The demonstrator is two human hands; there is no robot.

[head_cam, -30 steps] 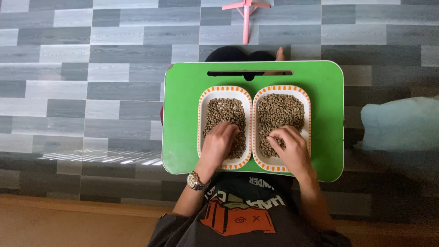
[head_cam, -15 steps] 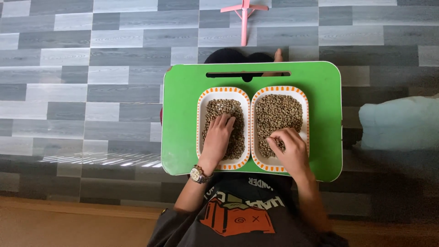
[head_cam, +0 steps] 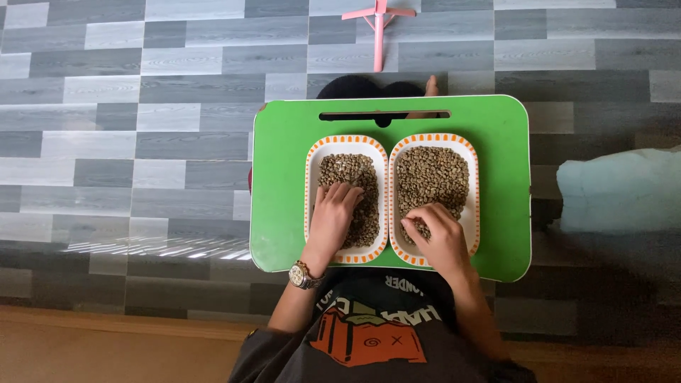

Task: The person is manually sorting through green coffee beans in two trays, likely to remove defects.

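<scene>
View from above, nearest parts first: dark shirt (head_cam: pixel 369 340) with an orange print, at the lower edge; a wristwatch (head_cam: pixel 303 275) on the left wrist, just behind the left hand (head_cam: pixel 333 216); the left hand lies palm down with fingers loosely spread, flat on the beans (head_cam: pixel 347 188) in the left tray (head_cam: pixel 311 191), clamped on nothing; its fingertips reach about the middle of that tray, with bare beans beyond them; just to its right, the right hand (head_cam: pixel 440 237) rests over the near part of the right tray (head_cam: pixel 474 184), fingers curled together with the tips drawn toward the thumb on the beans in the right tray (head_cam: pixel 433 177); whether a bean is pinched between them cannot be told.

Both trays are white and rectangular with an orange-dashed rim, side by side and touching along their long edges; each holds a layer of greenish-brown beans, which fill the far part of each tray beyond the hands.

The trays stand on a green surface (head_cam: pixel 284 163) with rounded corners; a narrow dark slot (head_cam: pixel 383 114) runs along its far edge, beyond both hands.

Farther still: grey plank floor (head_cam: pixel 142 106); a pink stand (head_cam: pixel 378 28) at the top edge; a pale blue cushion (head_cam: pixel 617 188) well to the right of the right hand.
</scene>
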